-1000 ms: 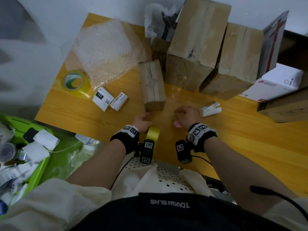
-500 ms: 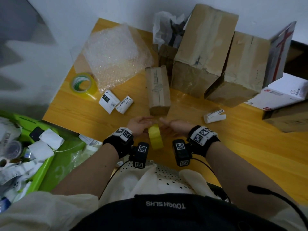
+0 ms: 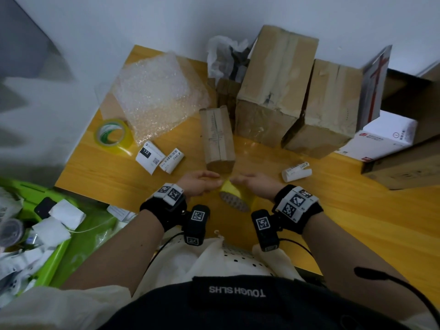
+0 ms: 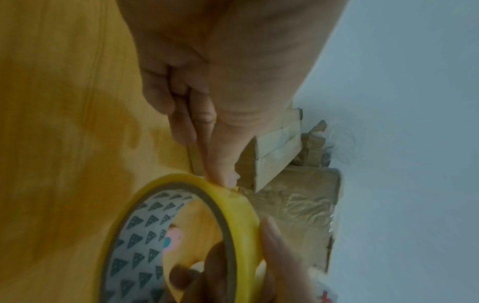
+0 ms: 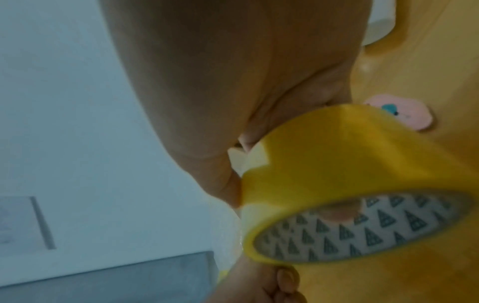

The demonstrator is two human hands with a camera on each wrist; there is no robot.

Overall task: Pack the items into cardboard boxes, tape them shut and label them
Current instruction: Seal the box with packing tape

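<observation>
1. Two hands meet over the near edge of the worktop (image 3: 357,222), sharing one yellow tape roll (image 3: 235,196) between them.
2. Left hand (image 3: 197,184): fingers curled, thumb tip pressed on the roll's outer rim at about 12 o'clock, as the left wrist view shows.
3. Right hand (image 3: 257,184): fingers wrapped round the roll, one fingertip visible inside the patterned grey core in the right wrist view.
4. The roll is held off the worktop, tilted, its open core facing the person.
5. At 12 o'clock from the hands, just beyond them, lies a small taped cardboard box (image 3: 217,139), long side pointing away.
6. At 1 o'clock stand two larger taped cardboard boxes (image 3: 276,86), side by side and touching.
7. At 10 o'clock lie two label rolls (image 3: 158,157), a second tape roll (image 3: 114,135) and a sheet of bubble wrap (image 3: 154,96).
8. At 3 o'clock, near the right hand, lies another label roll (image 3: 296,171).
</observation>
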